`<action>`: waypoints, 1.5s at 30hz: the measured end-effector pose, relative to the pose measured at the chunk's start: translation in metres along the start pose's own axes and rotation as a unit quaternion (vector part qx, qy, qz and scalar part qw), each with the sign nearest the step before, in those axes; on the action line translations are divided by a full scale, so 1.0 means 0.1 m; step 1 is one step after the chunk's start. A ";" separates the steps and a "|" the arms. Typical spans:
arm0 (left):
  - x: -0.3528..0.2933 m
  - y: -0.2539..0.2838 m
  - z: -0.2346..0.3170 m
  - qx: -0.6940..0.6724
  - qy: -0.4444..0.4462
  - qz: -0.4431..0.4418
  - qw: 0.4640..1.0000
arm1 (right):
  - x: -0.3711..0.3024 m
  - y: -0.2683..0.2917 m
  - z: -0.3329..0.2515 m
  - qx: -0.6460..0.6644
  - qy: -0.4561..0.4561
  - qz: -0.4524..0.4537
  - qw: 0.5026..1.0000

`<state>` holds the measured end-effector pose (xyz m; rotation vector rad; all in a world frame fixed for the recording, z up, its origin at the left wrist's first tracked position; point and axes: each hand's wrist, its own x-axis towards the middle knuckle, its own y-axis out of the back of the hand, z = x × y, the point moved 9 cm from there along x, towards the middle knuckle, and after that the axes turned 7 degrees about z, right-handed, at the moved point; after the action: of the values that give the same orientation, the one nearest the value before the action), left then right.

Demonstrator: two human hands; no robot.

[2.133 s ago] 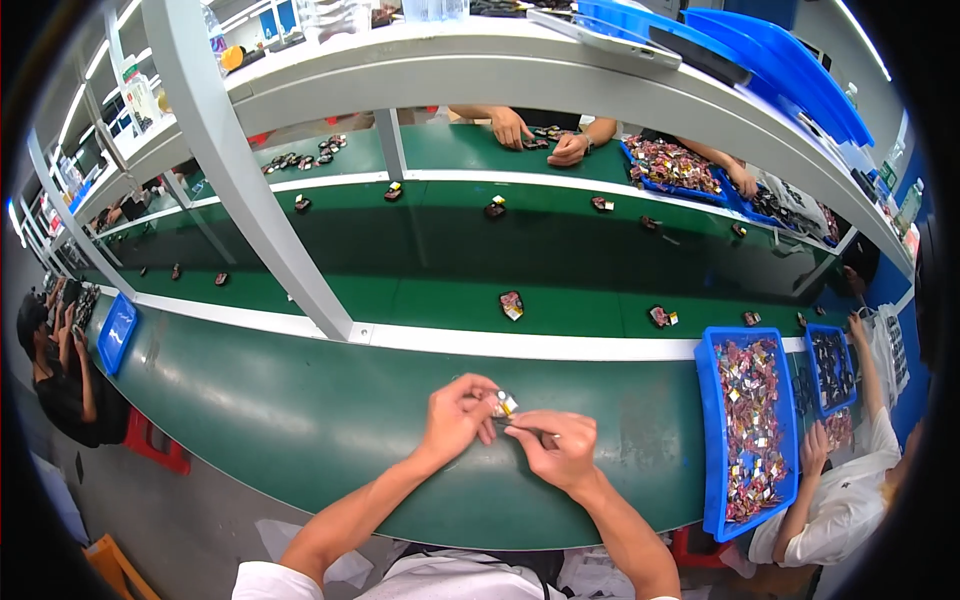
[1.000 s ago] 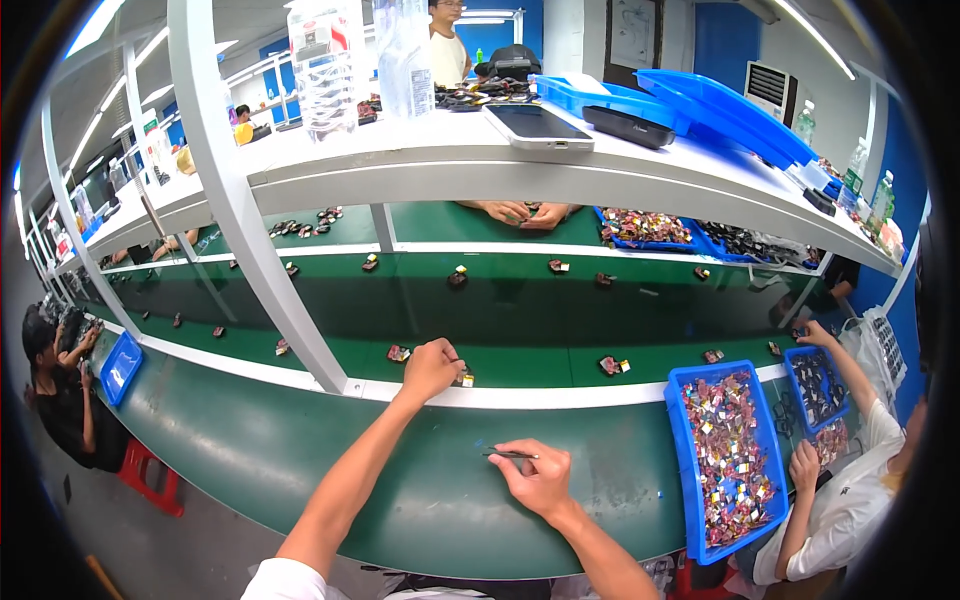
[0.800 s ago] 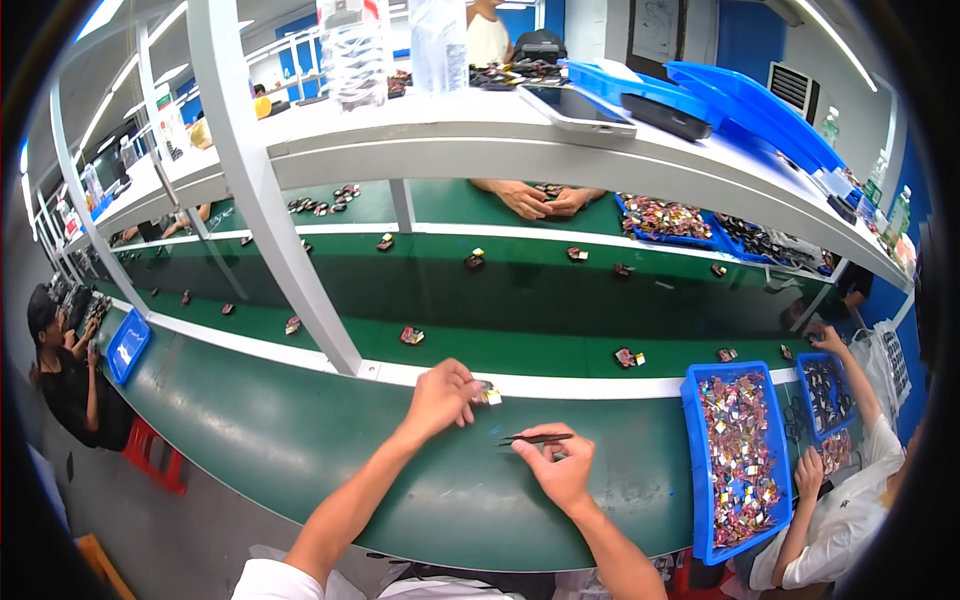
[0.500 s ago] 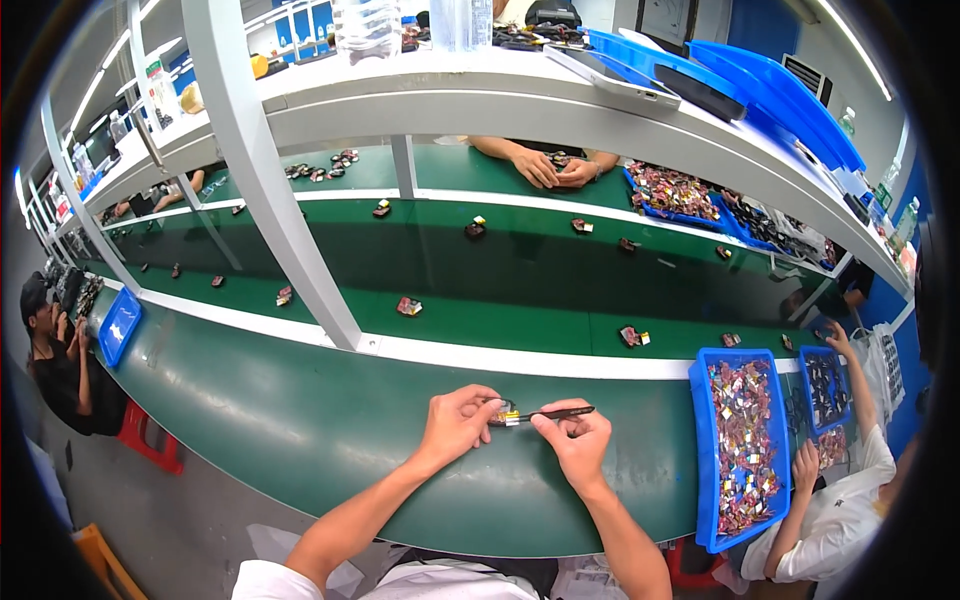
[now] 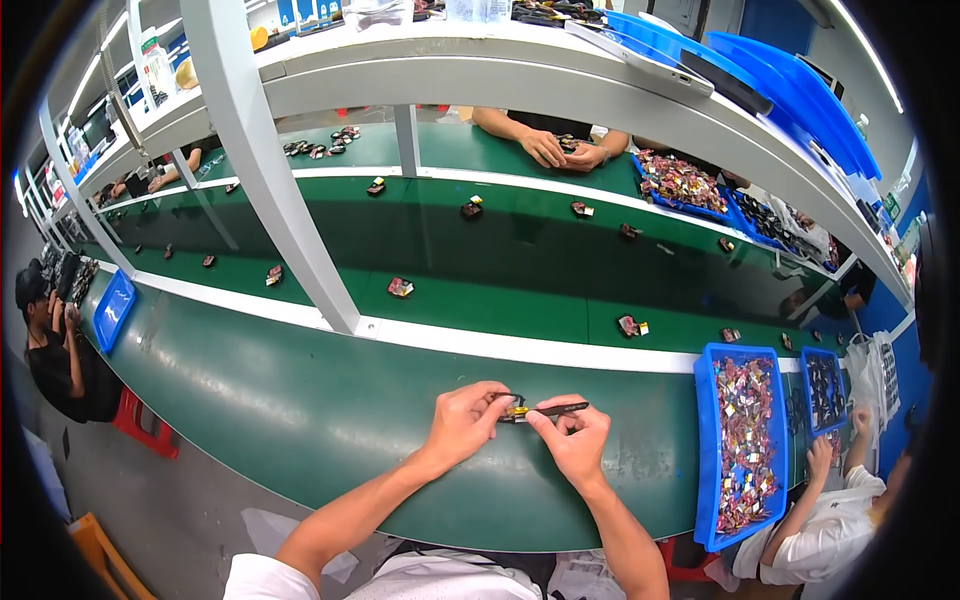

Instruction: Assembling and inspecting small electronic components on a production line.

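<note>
1. Comparing this with a second ago, I find the left hand [image 5: 465, 418] drawn back from the white rail [image 5: 500, 348] to the green workbench [image 5: 330, 400]; the right hand [image 5: 573, 440], then well apart from it, is now close by.
2. Since half a second ago, the small electronic component [image 5: 516, 412] shows mainly its yellow strip, where white showed too. Over at right, a co-worker's hand [image 5: 861, 420] has dropped from above the small blue tray to beside its near end.
3. On my feed, the large blue tray [image 5: 708, 450] is filled with reddish pieces [image 5: 745, 440] flecked white and yellow. The small blue tray [image 5: 820, 350] holds black parts [image 5: 825, 390]; across the green belt [image 5: 480, 300], another tray [image 5: 680, 206] carries a reddish heap.
4. I have the component over the workbench, pinched narrowly in the left fingertips. Its yellow strip runs roughly left to right; it is too small for me to tell its facing.
5. The right hand grips black tweezers [image 5: 565, 408], tips pointing left at the component, long axis nearly crosswise, rear end slightly farther from the wearer. I cannot tell whether the tips are spread.
</note>
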<state>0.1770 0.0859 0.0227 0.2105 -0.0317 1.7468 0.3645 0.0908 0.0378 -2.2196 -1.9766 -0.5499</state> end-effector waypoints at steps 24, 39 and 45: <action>-0.03 -0.04 0.02 -0.045 -0.009 -0.016 0.999 | -0.01 -0.03 0.26 0.185 -0.209 -0.014 0.960; 0.00 -0.09 -0.18 -0.174 0.084 -0.067 0.979 | 0.00 -0.01 0.19 0.177 -0.166 -0.001 0.970; 0.00 -0.09 -0.16 -0.153 0.077 -0.064 0.983 | -0.02 -0.01 0.26 0.193 -0.185 0.012 0.964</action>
<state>0.1842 0.0895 0.0057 -0.1449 -0.1680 1.6012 0.3680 0.0978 0.0134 -2.2017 -1.9930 0.2606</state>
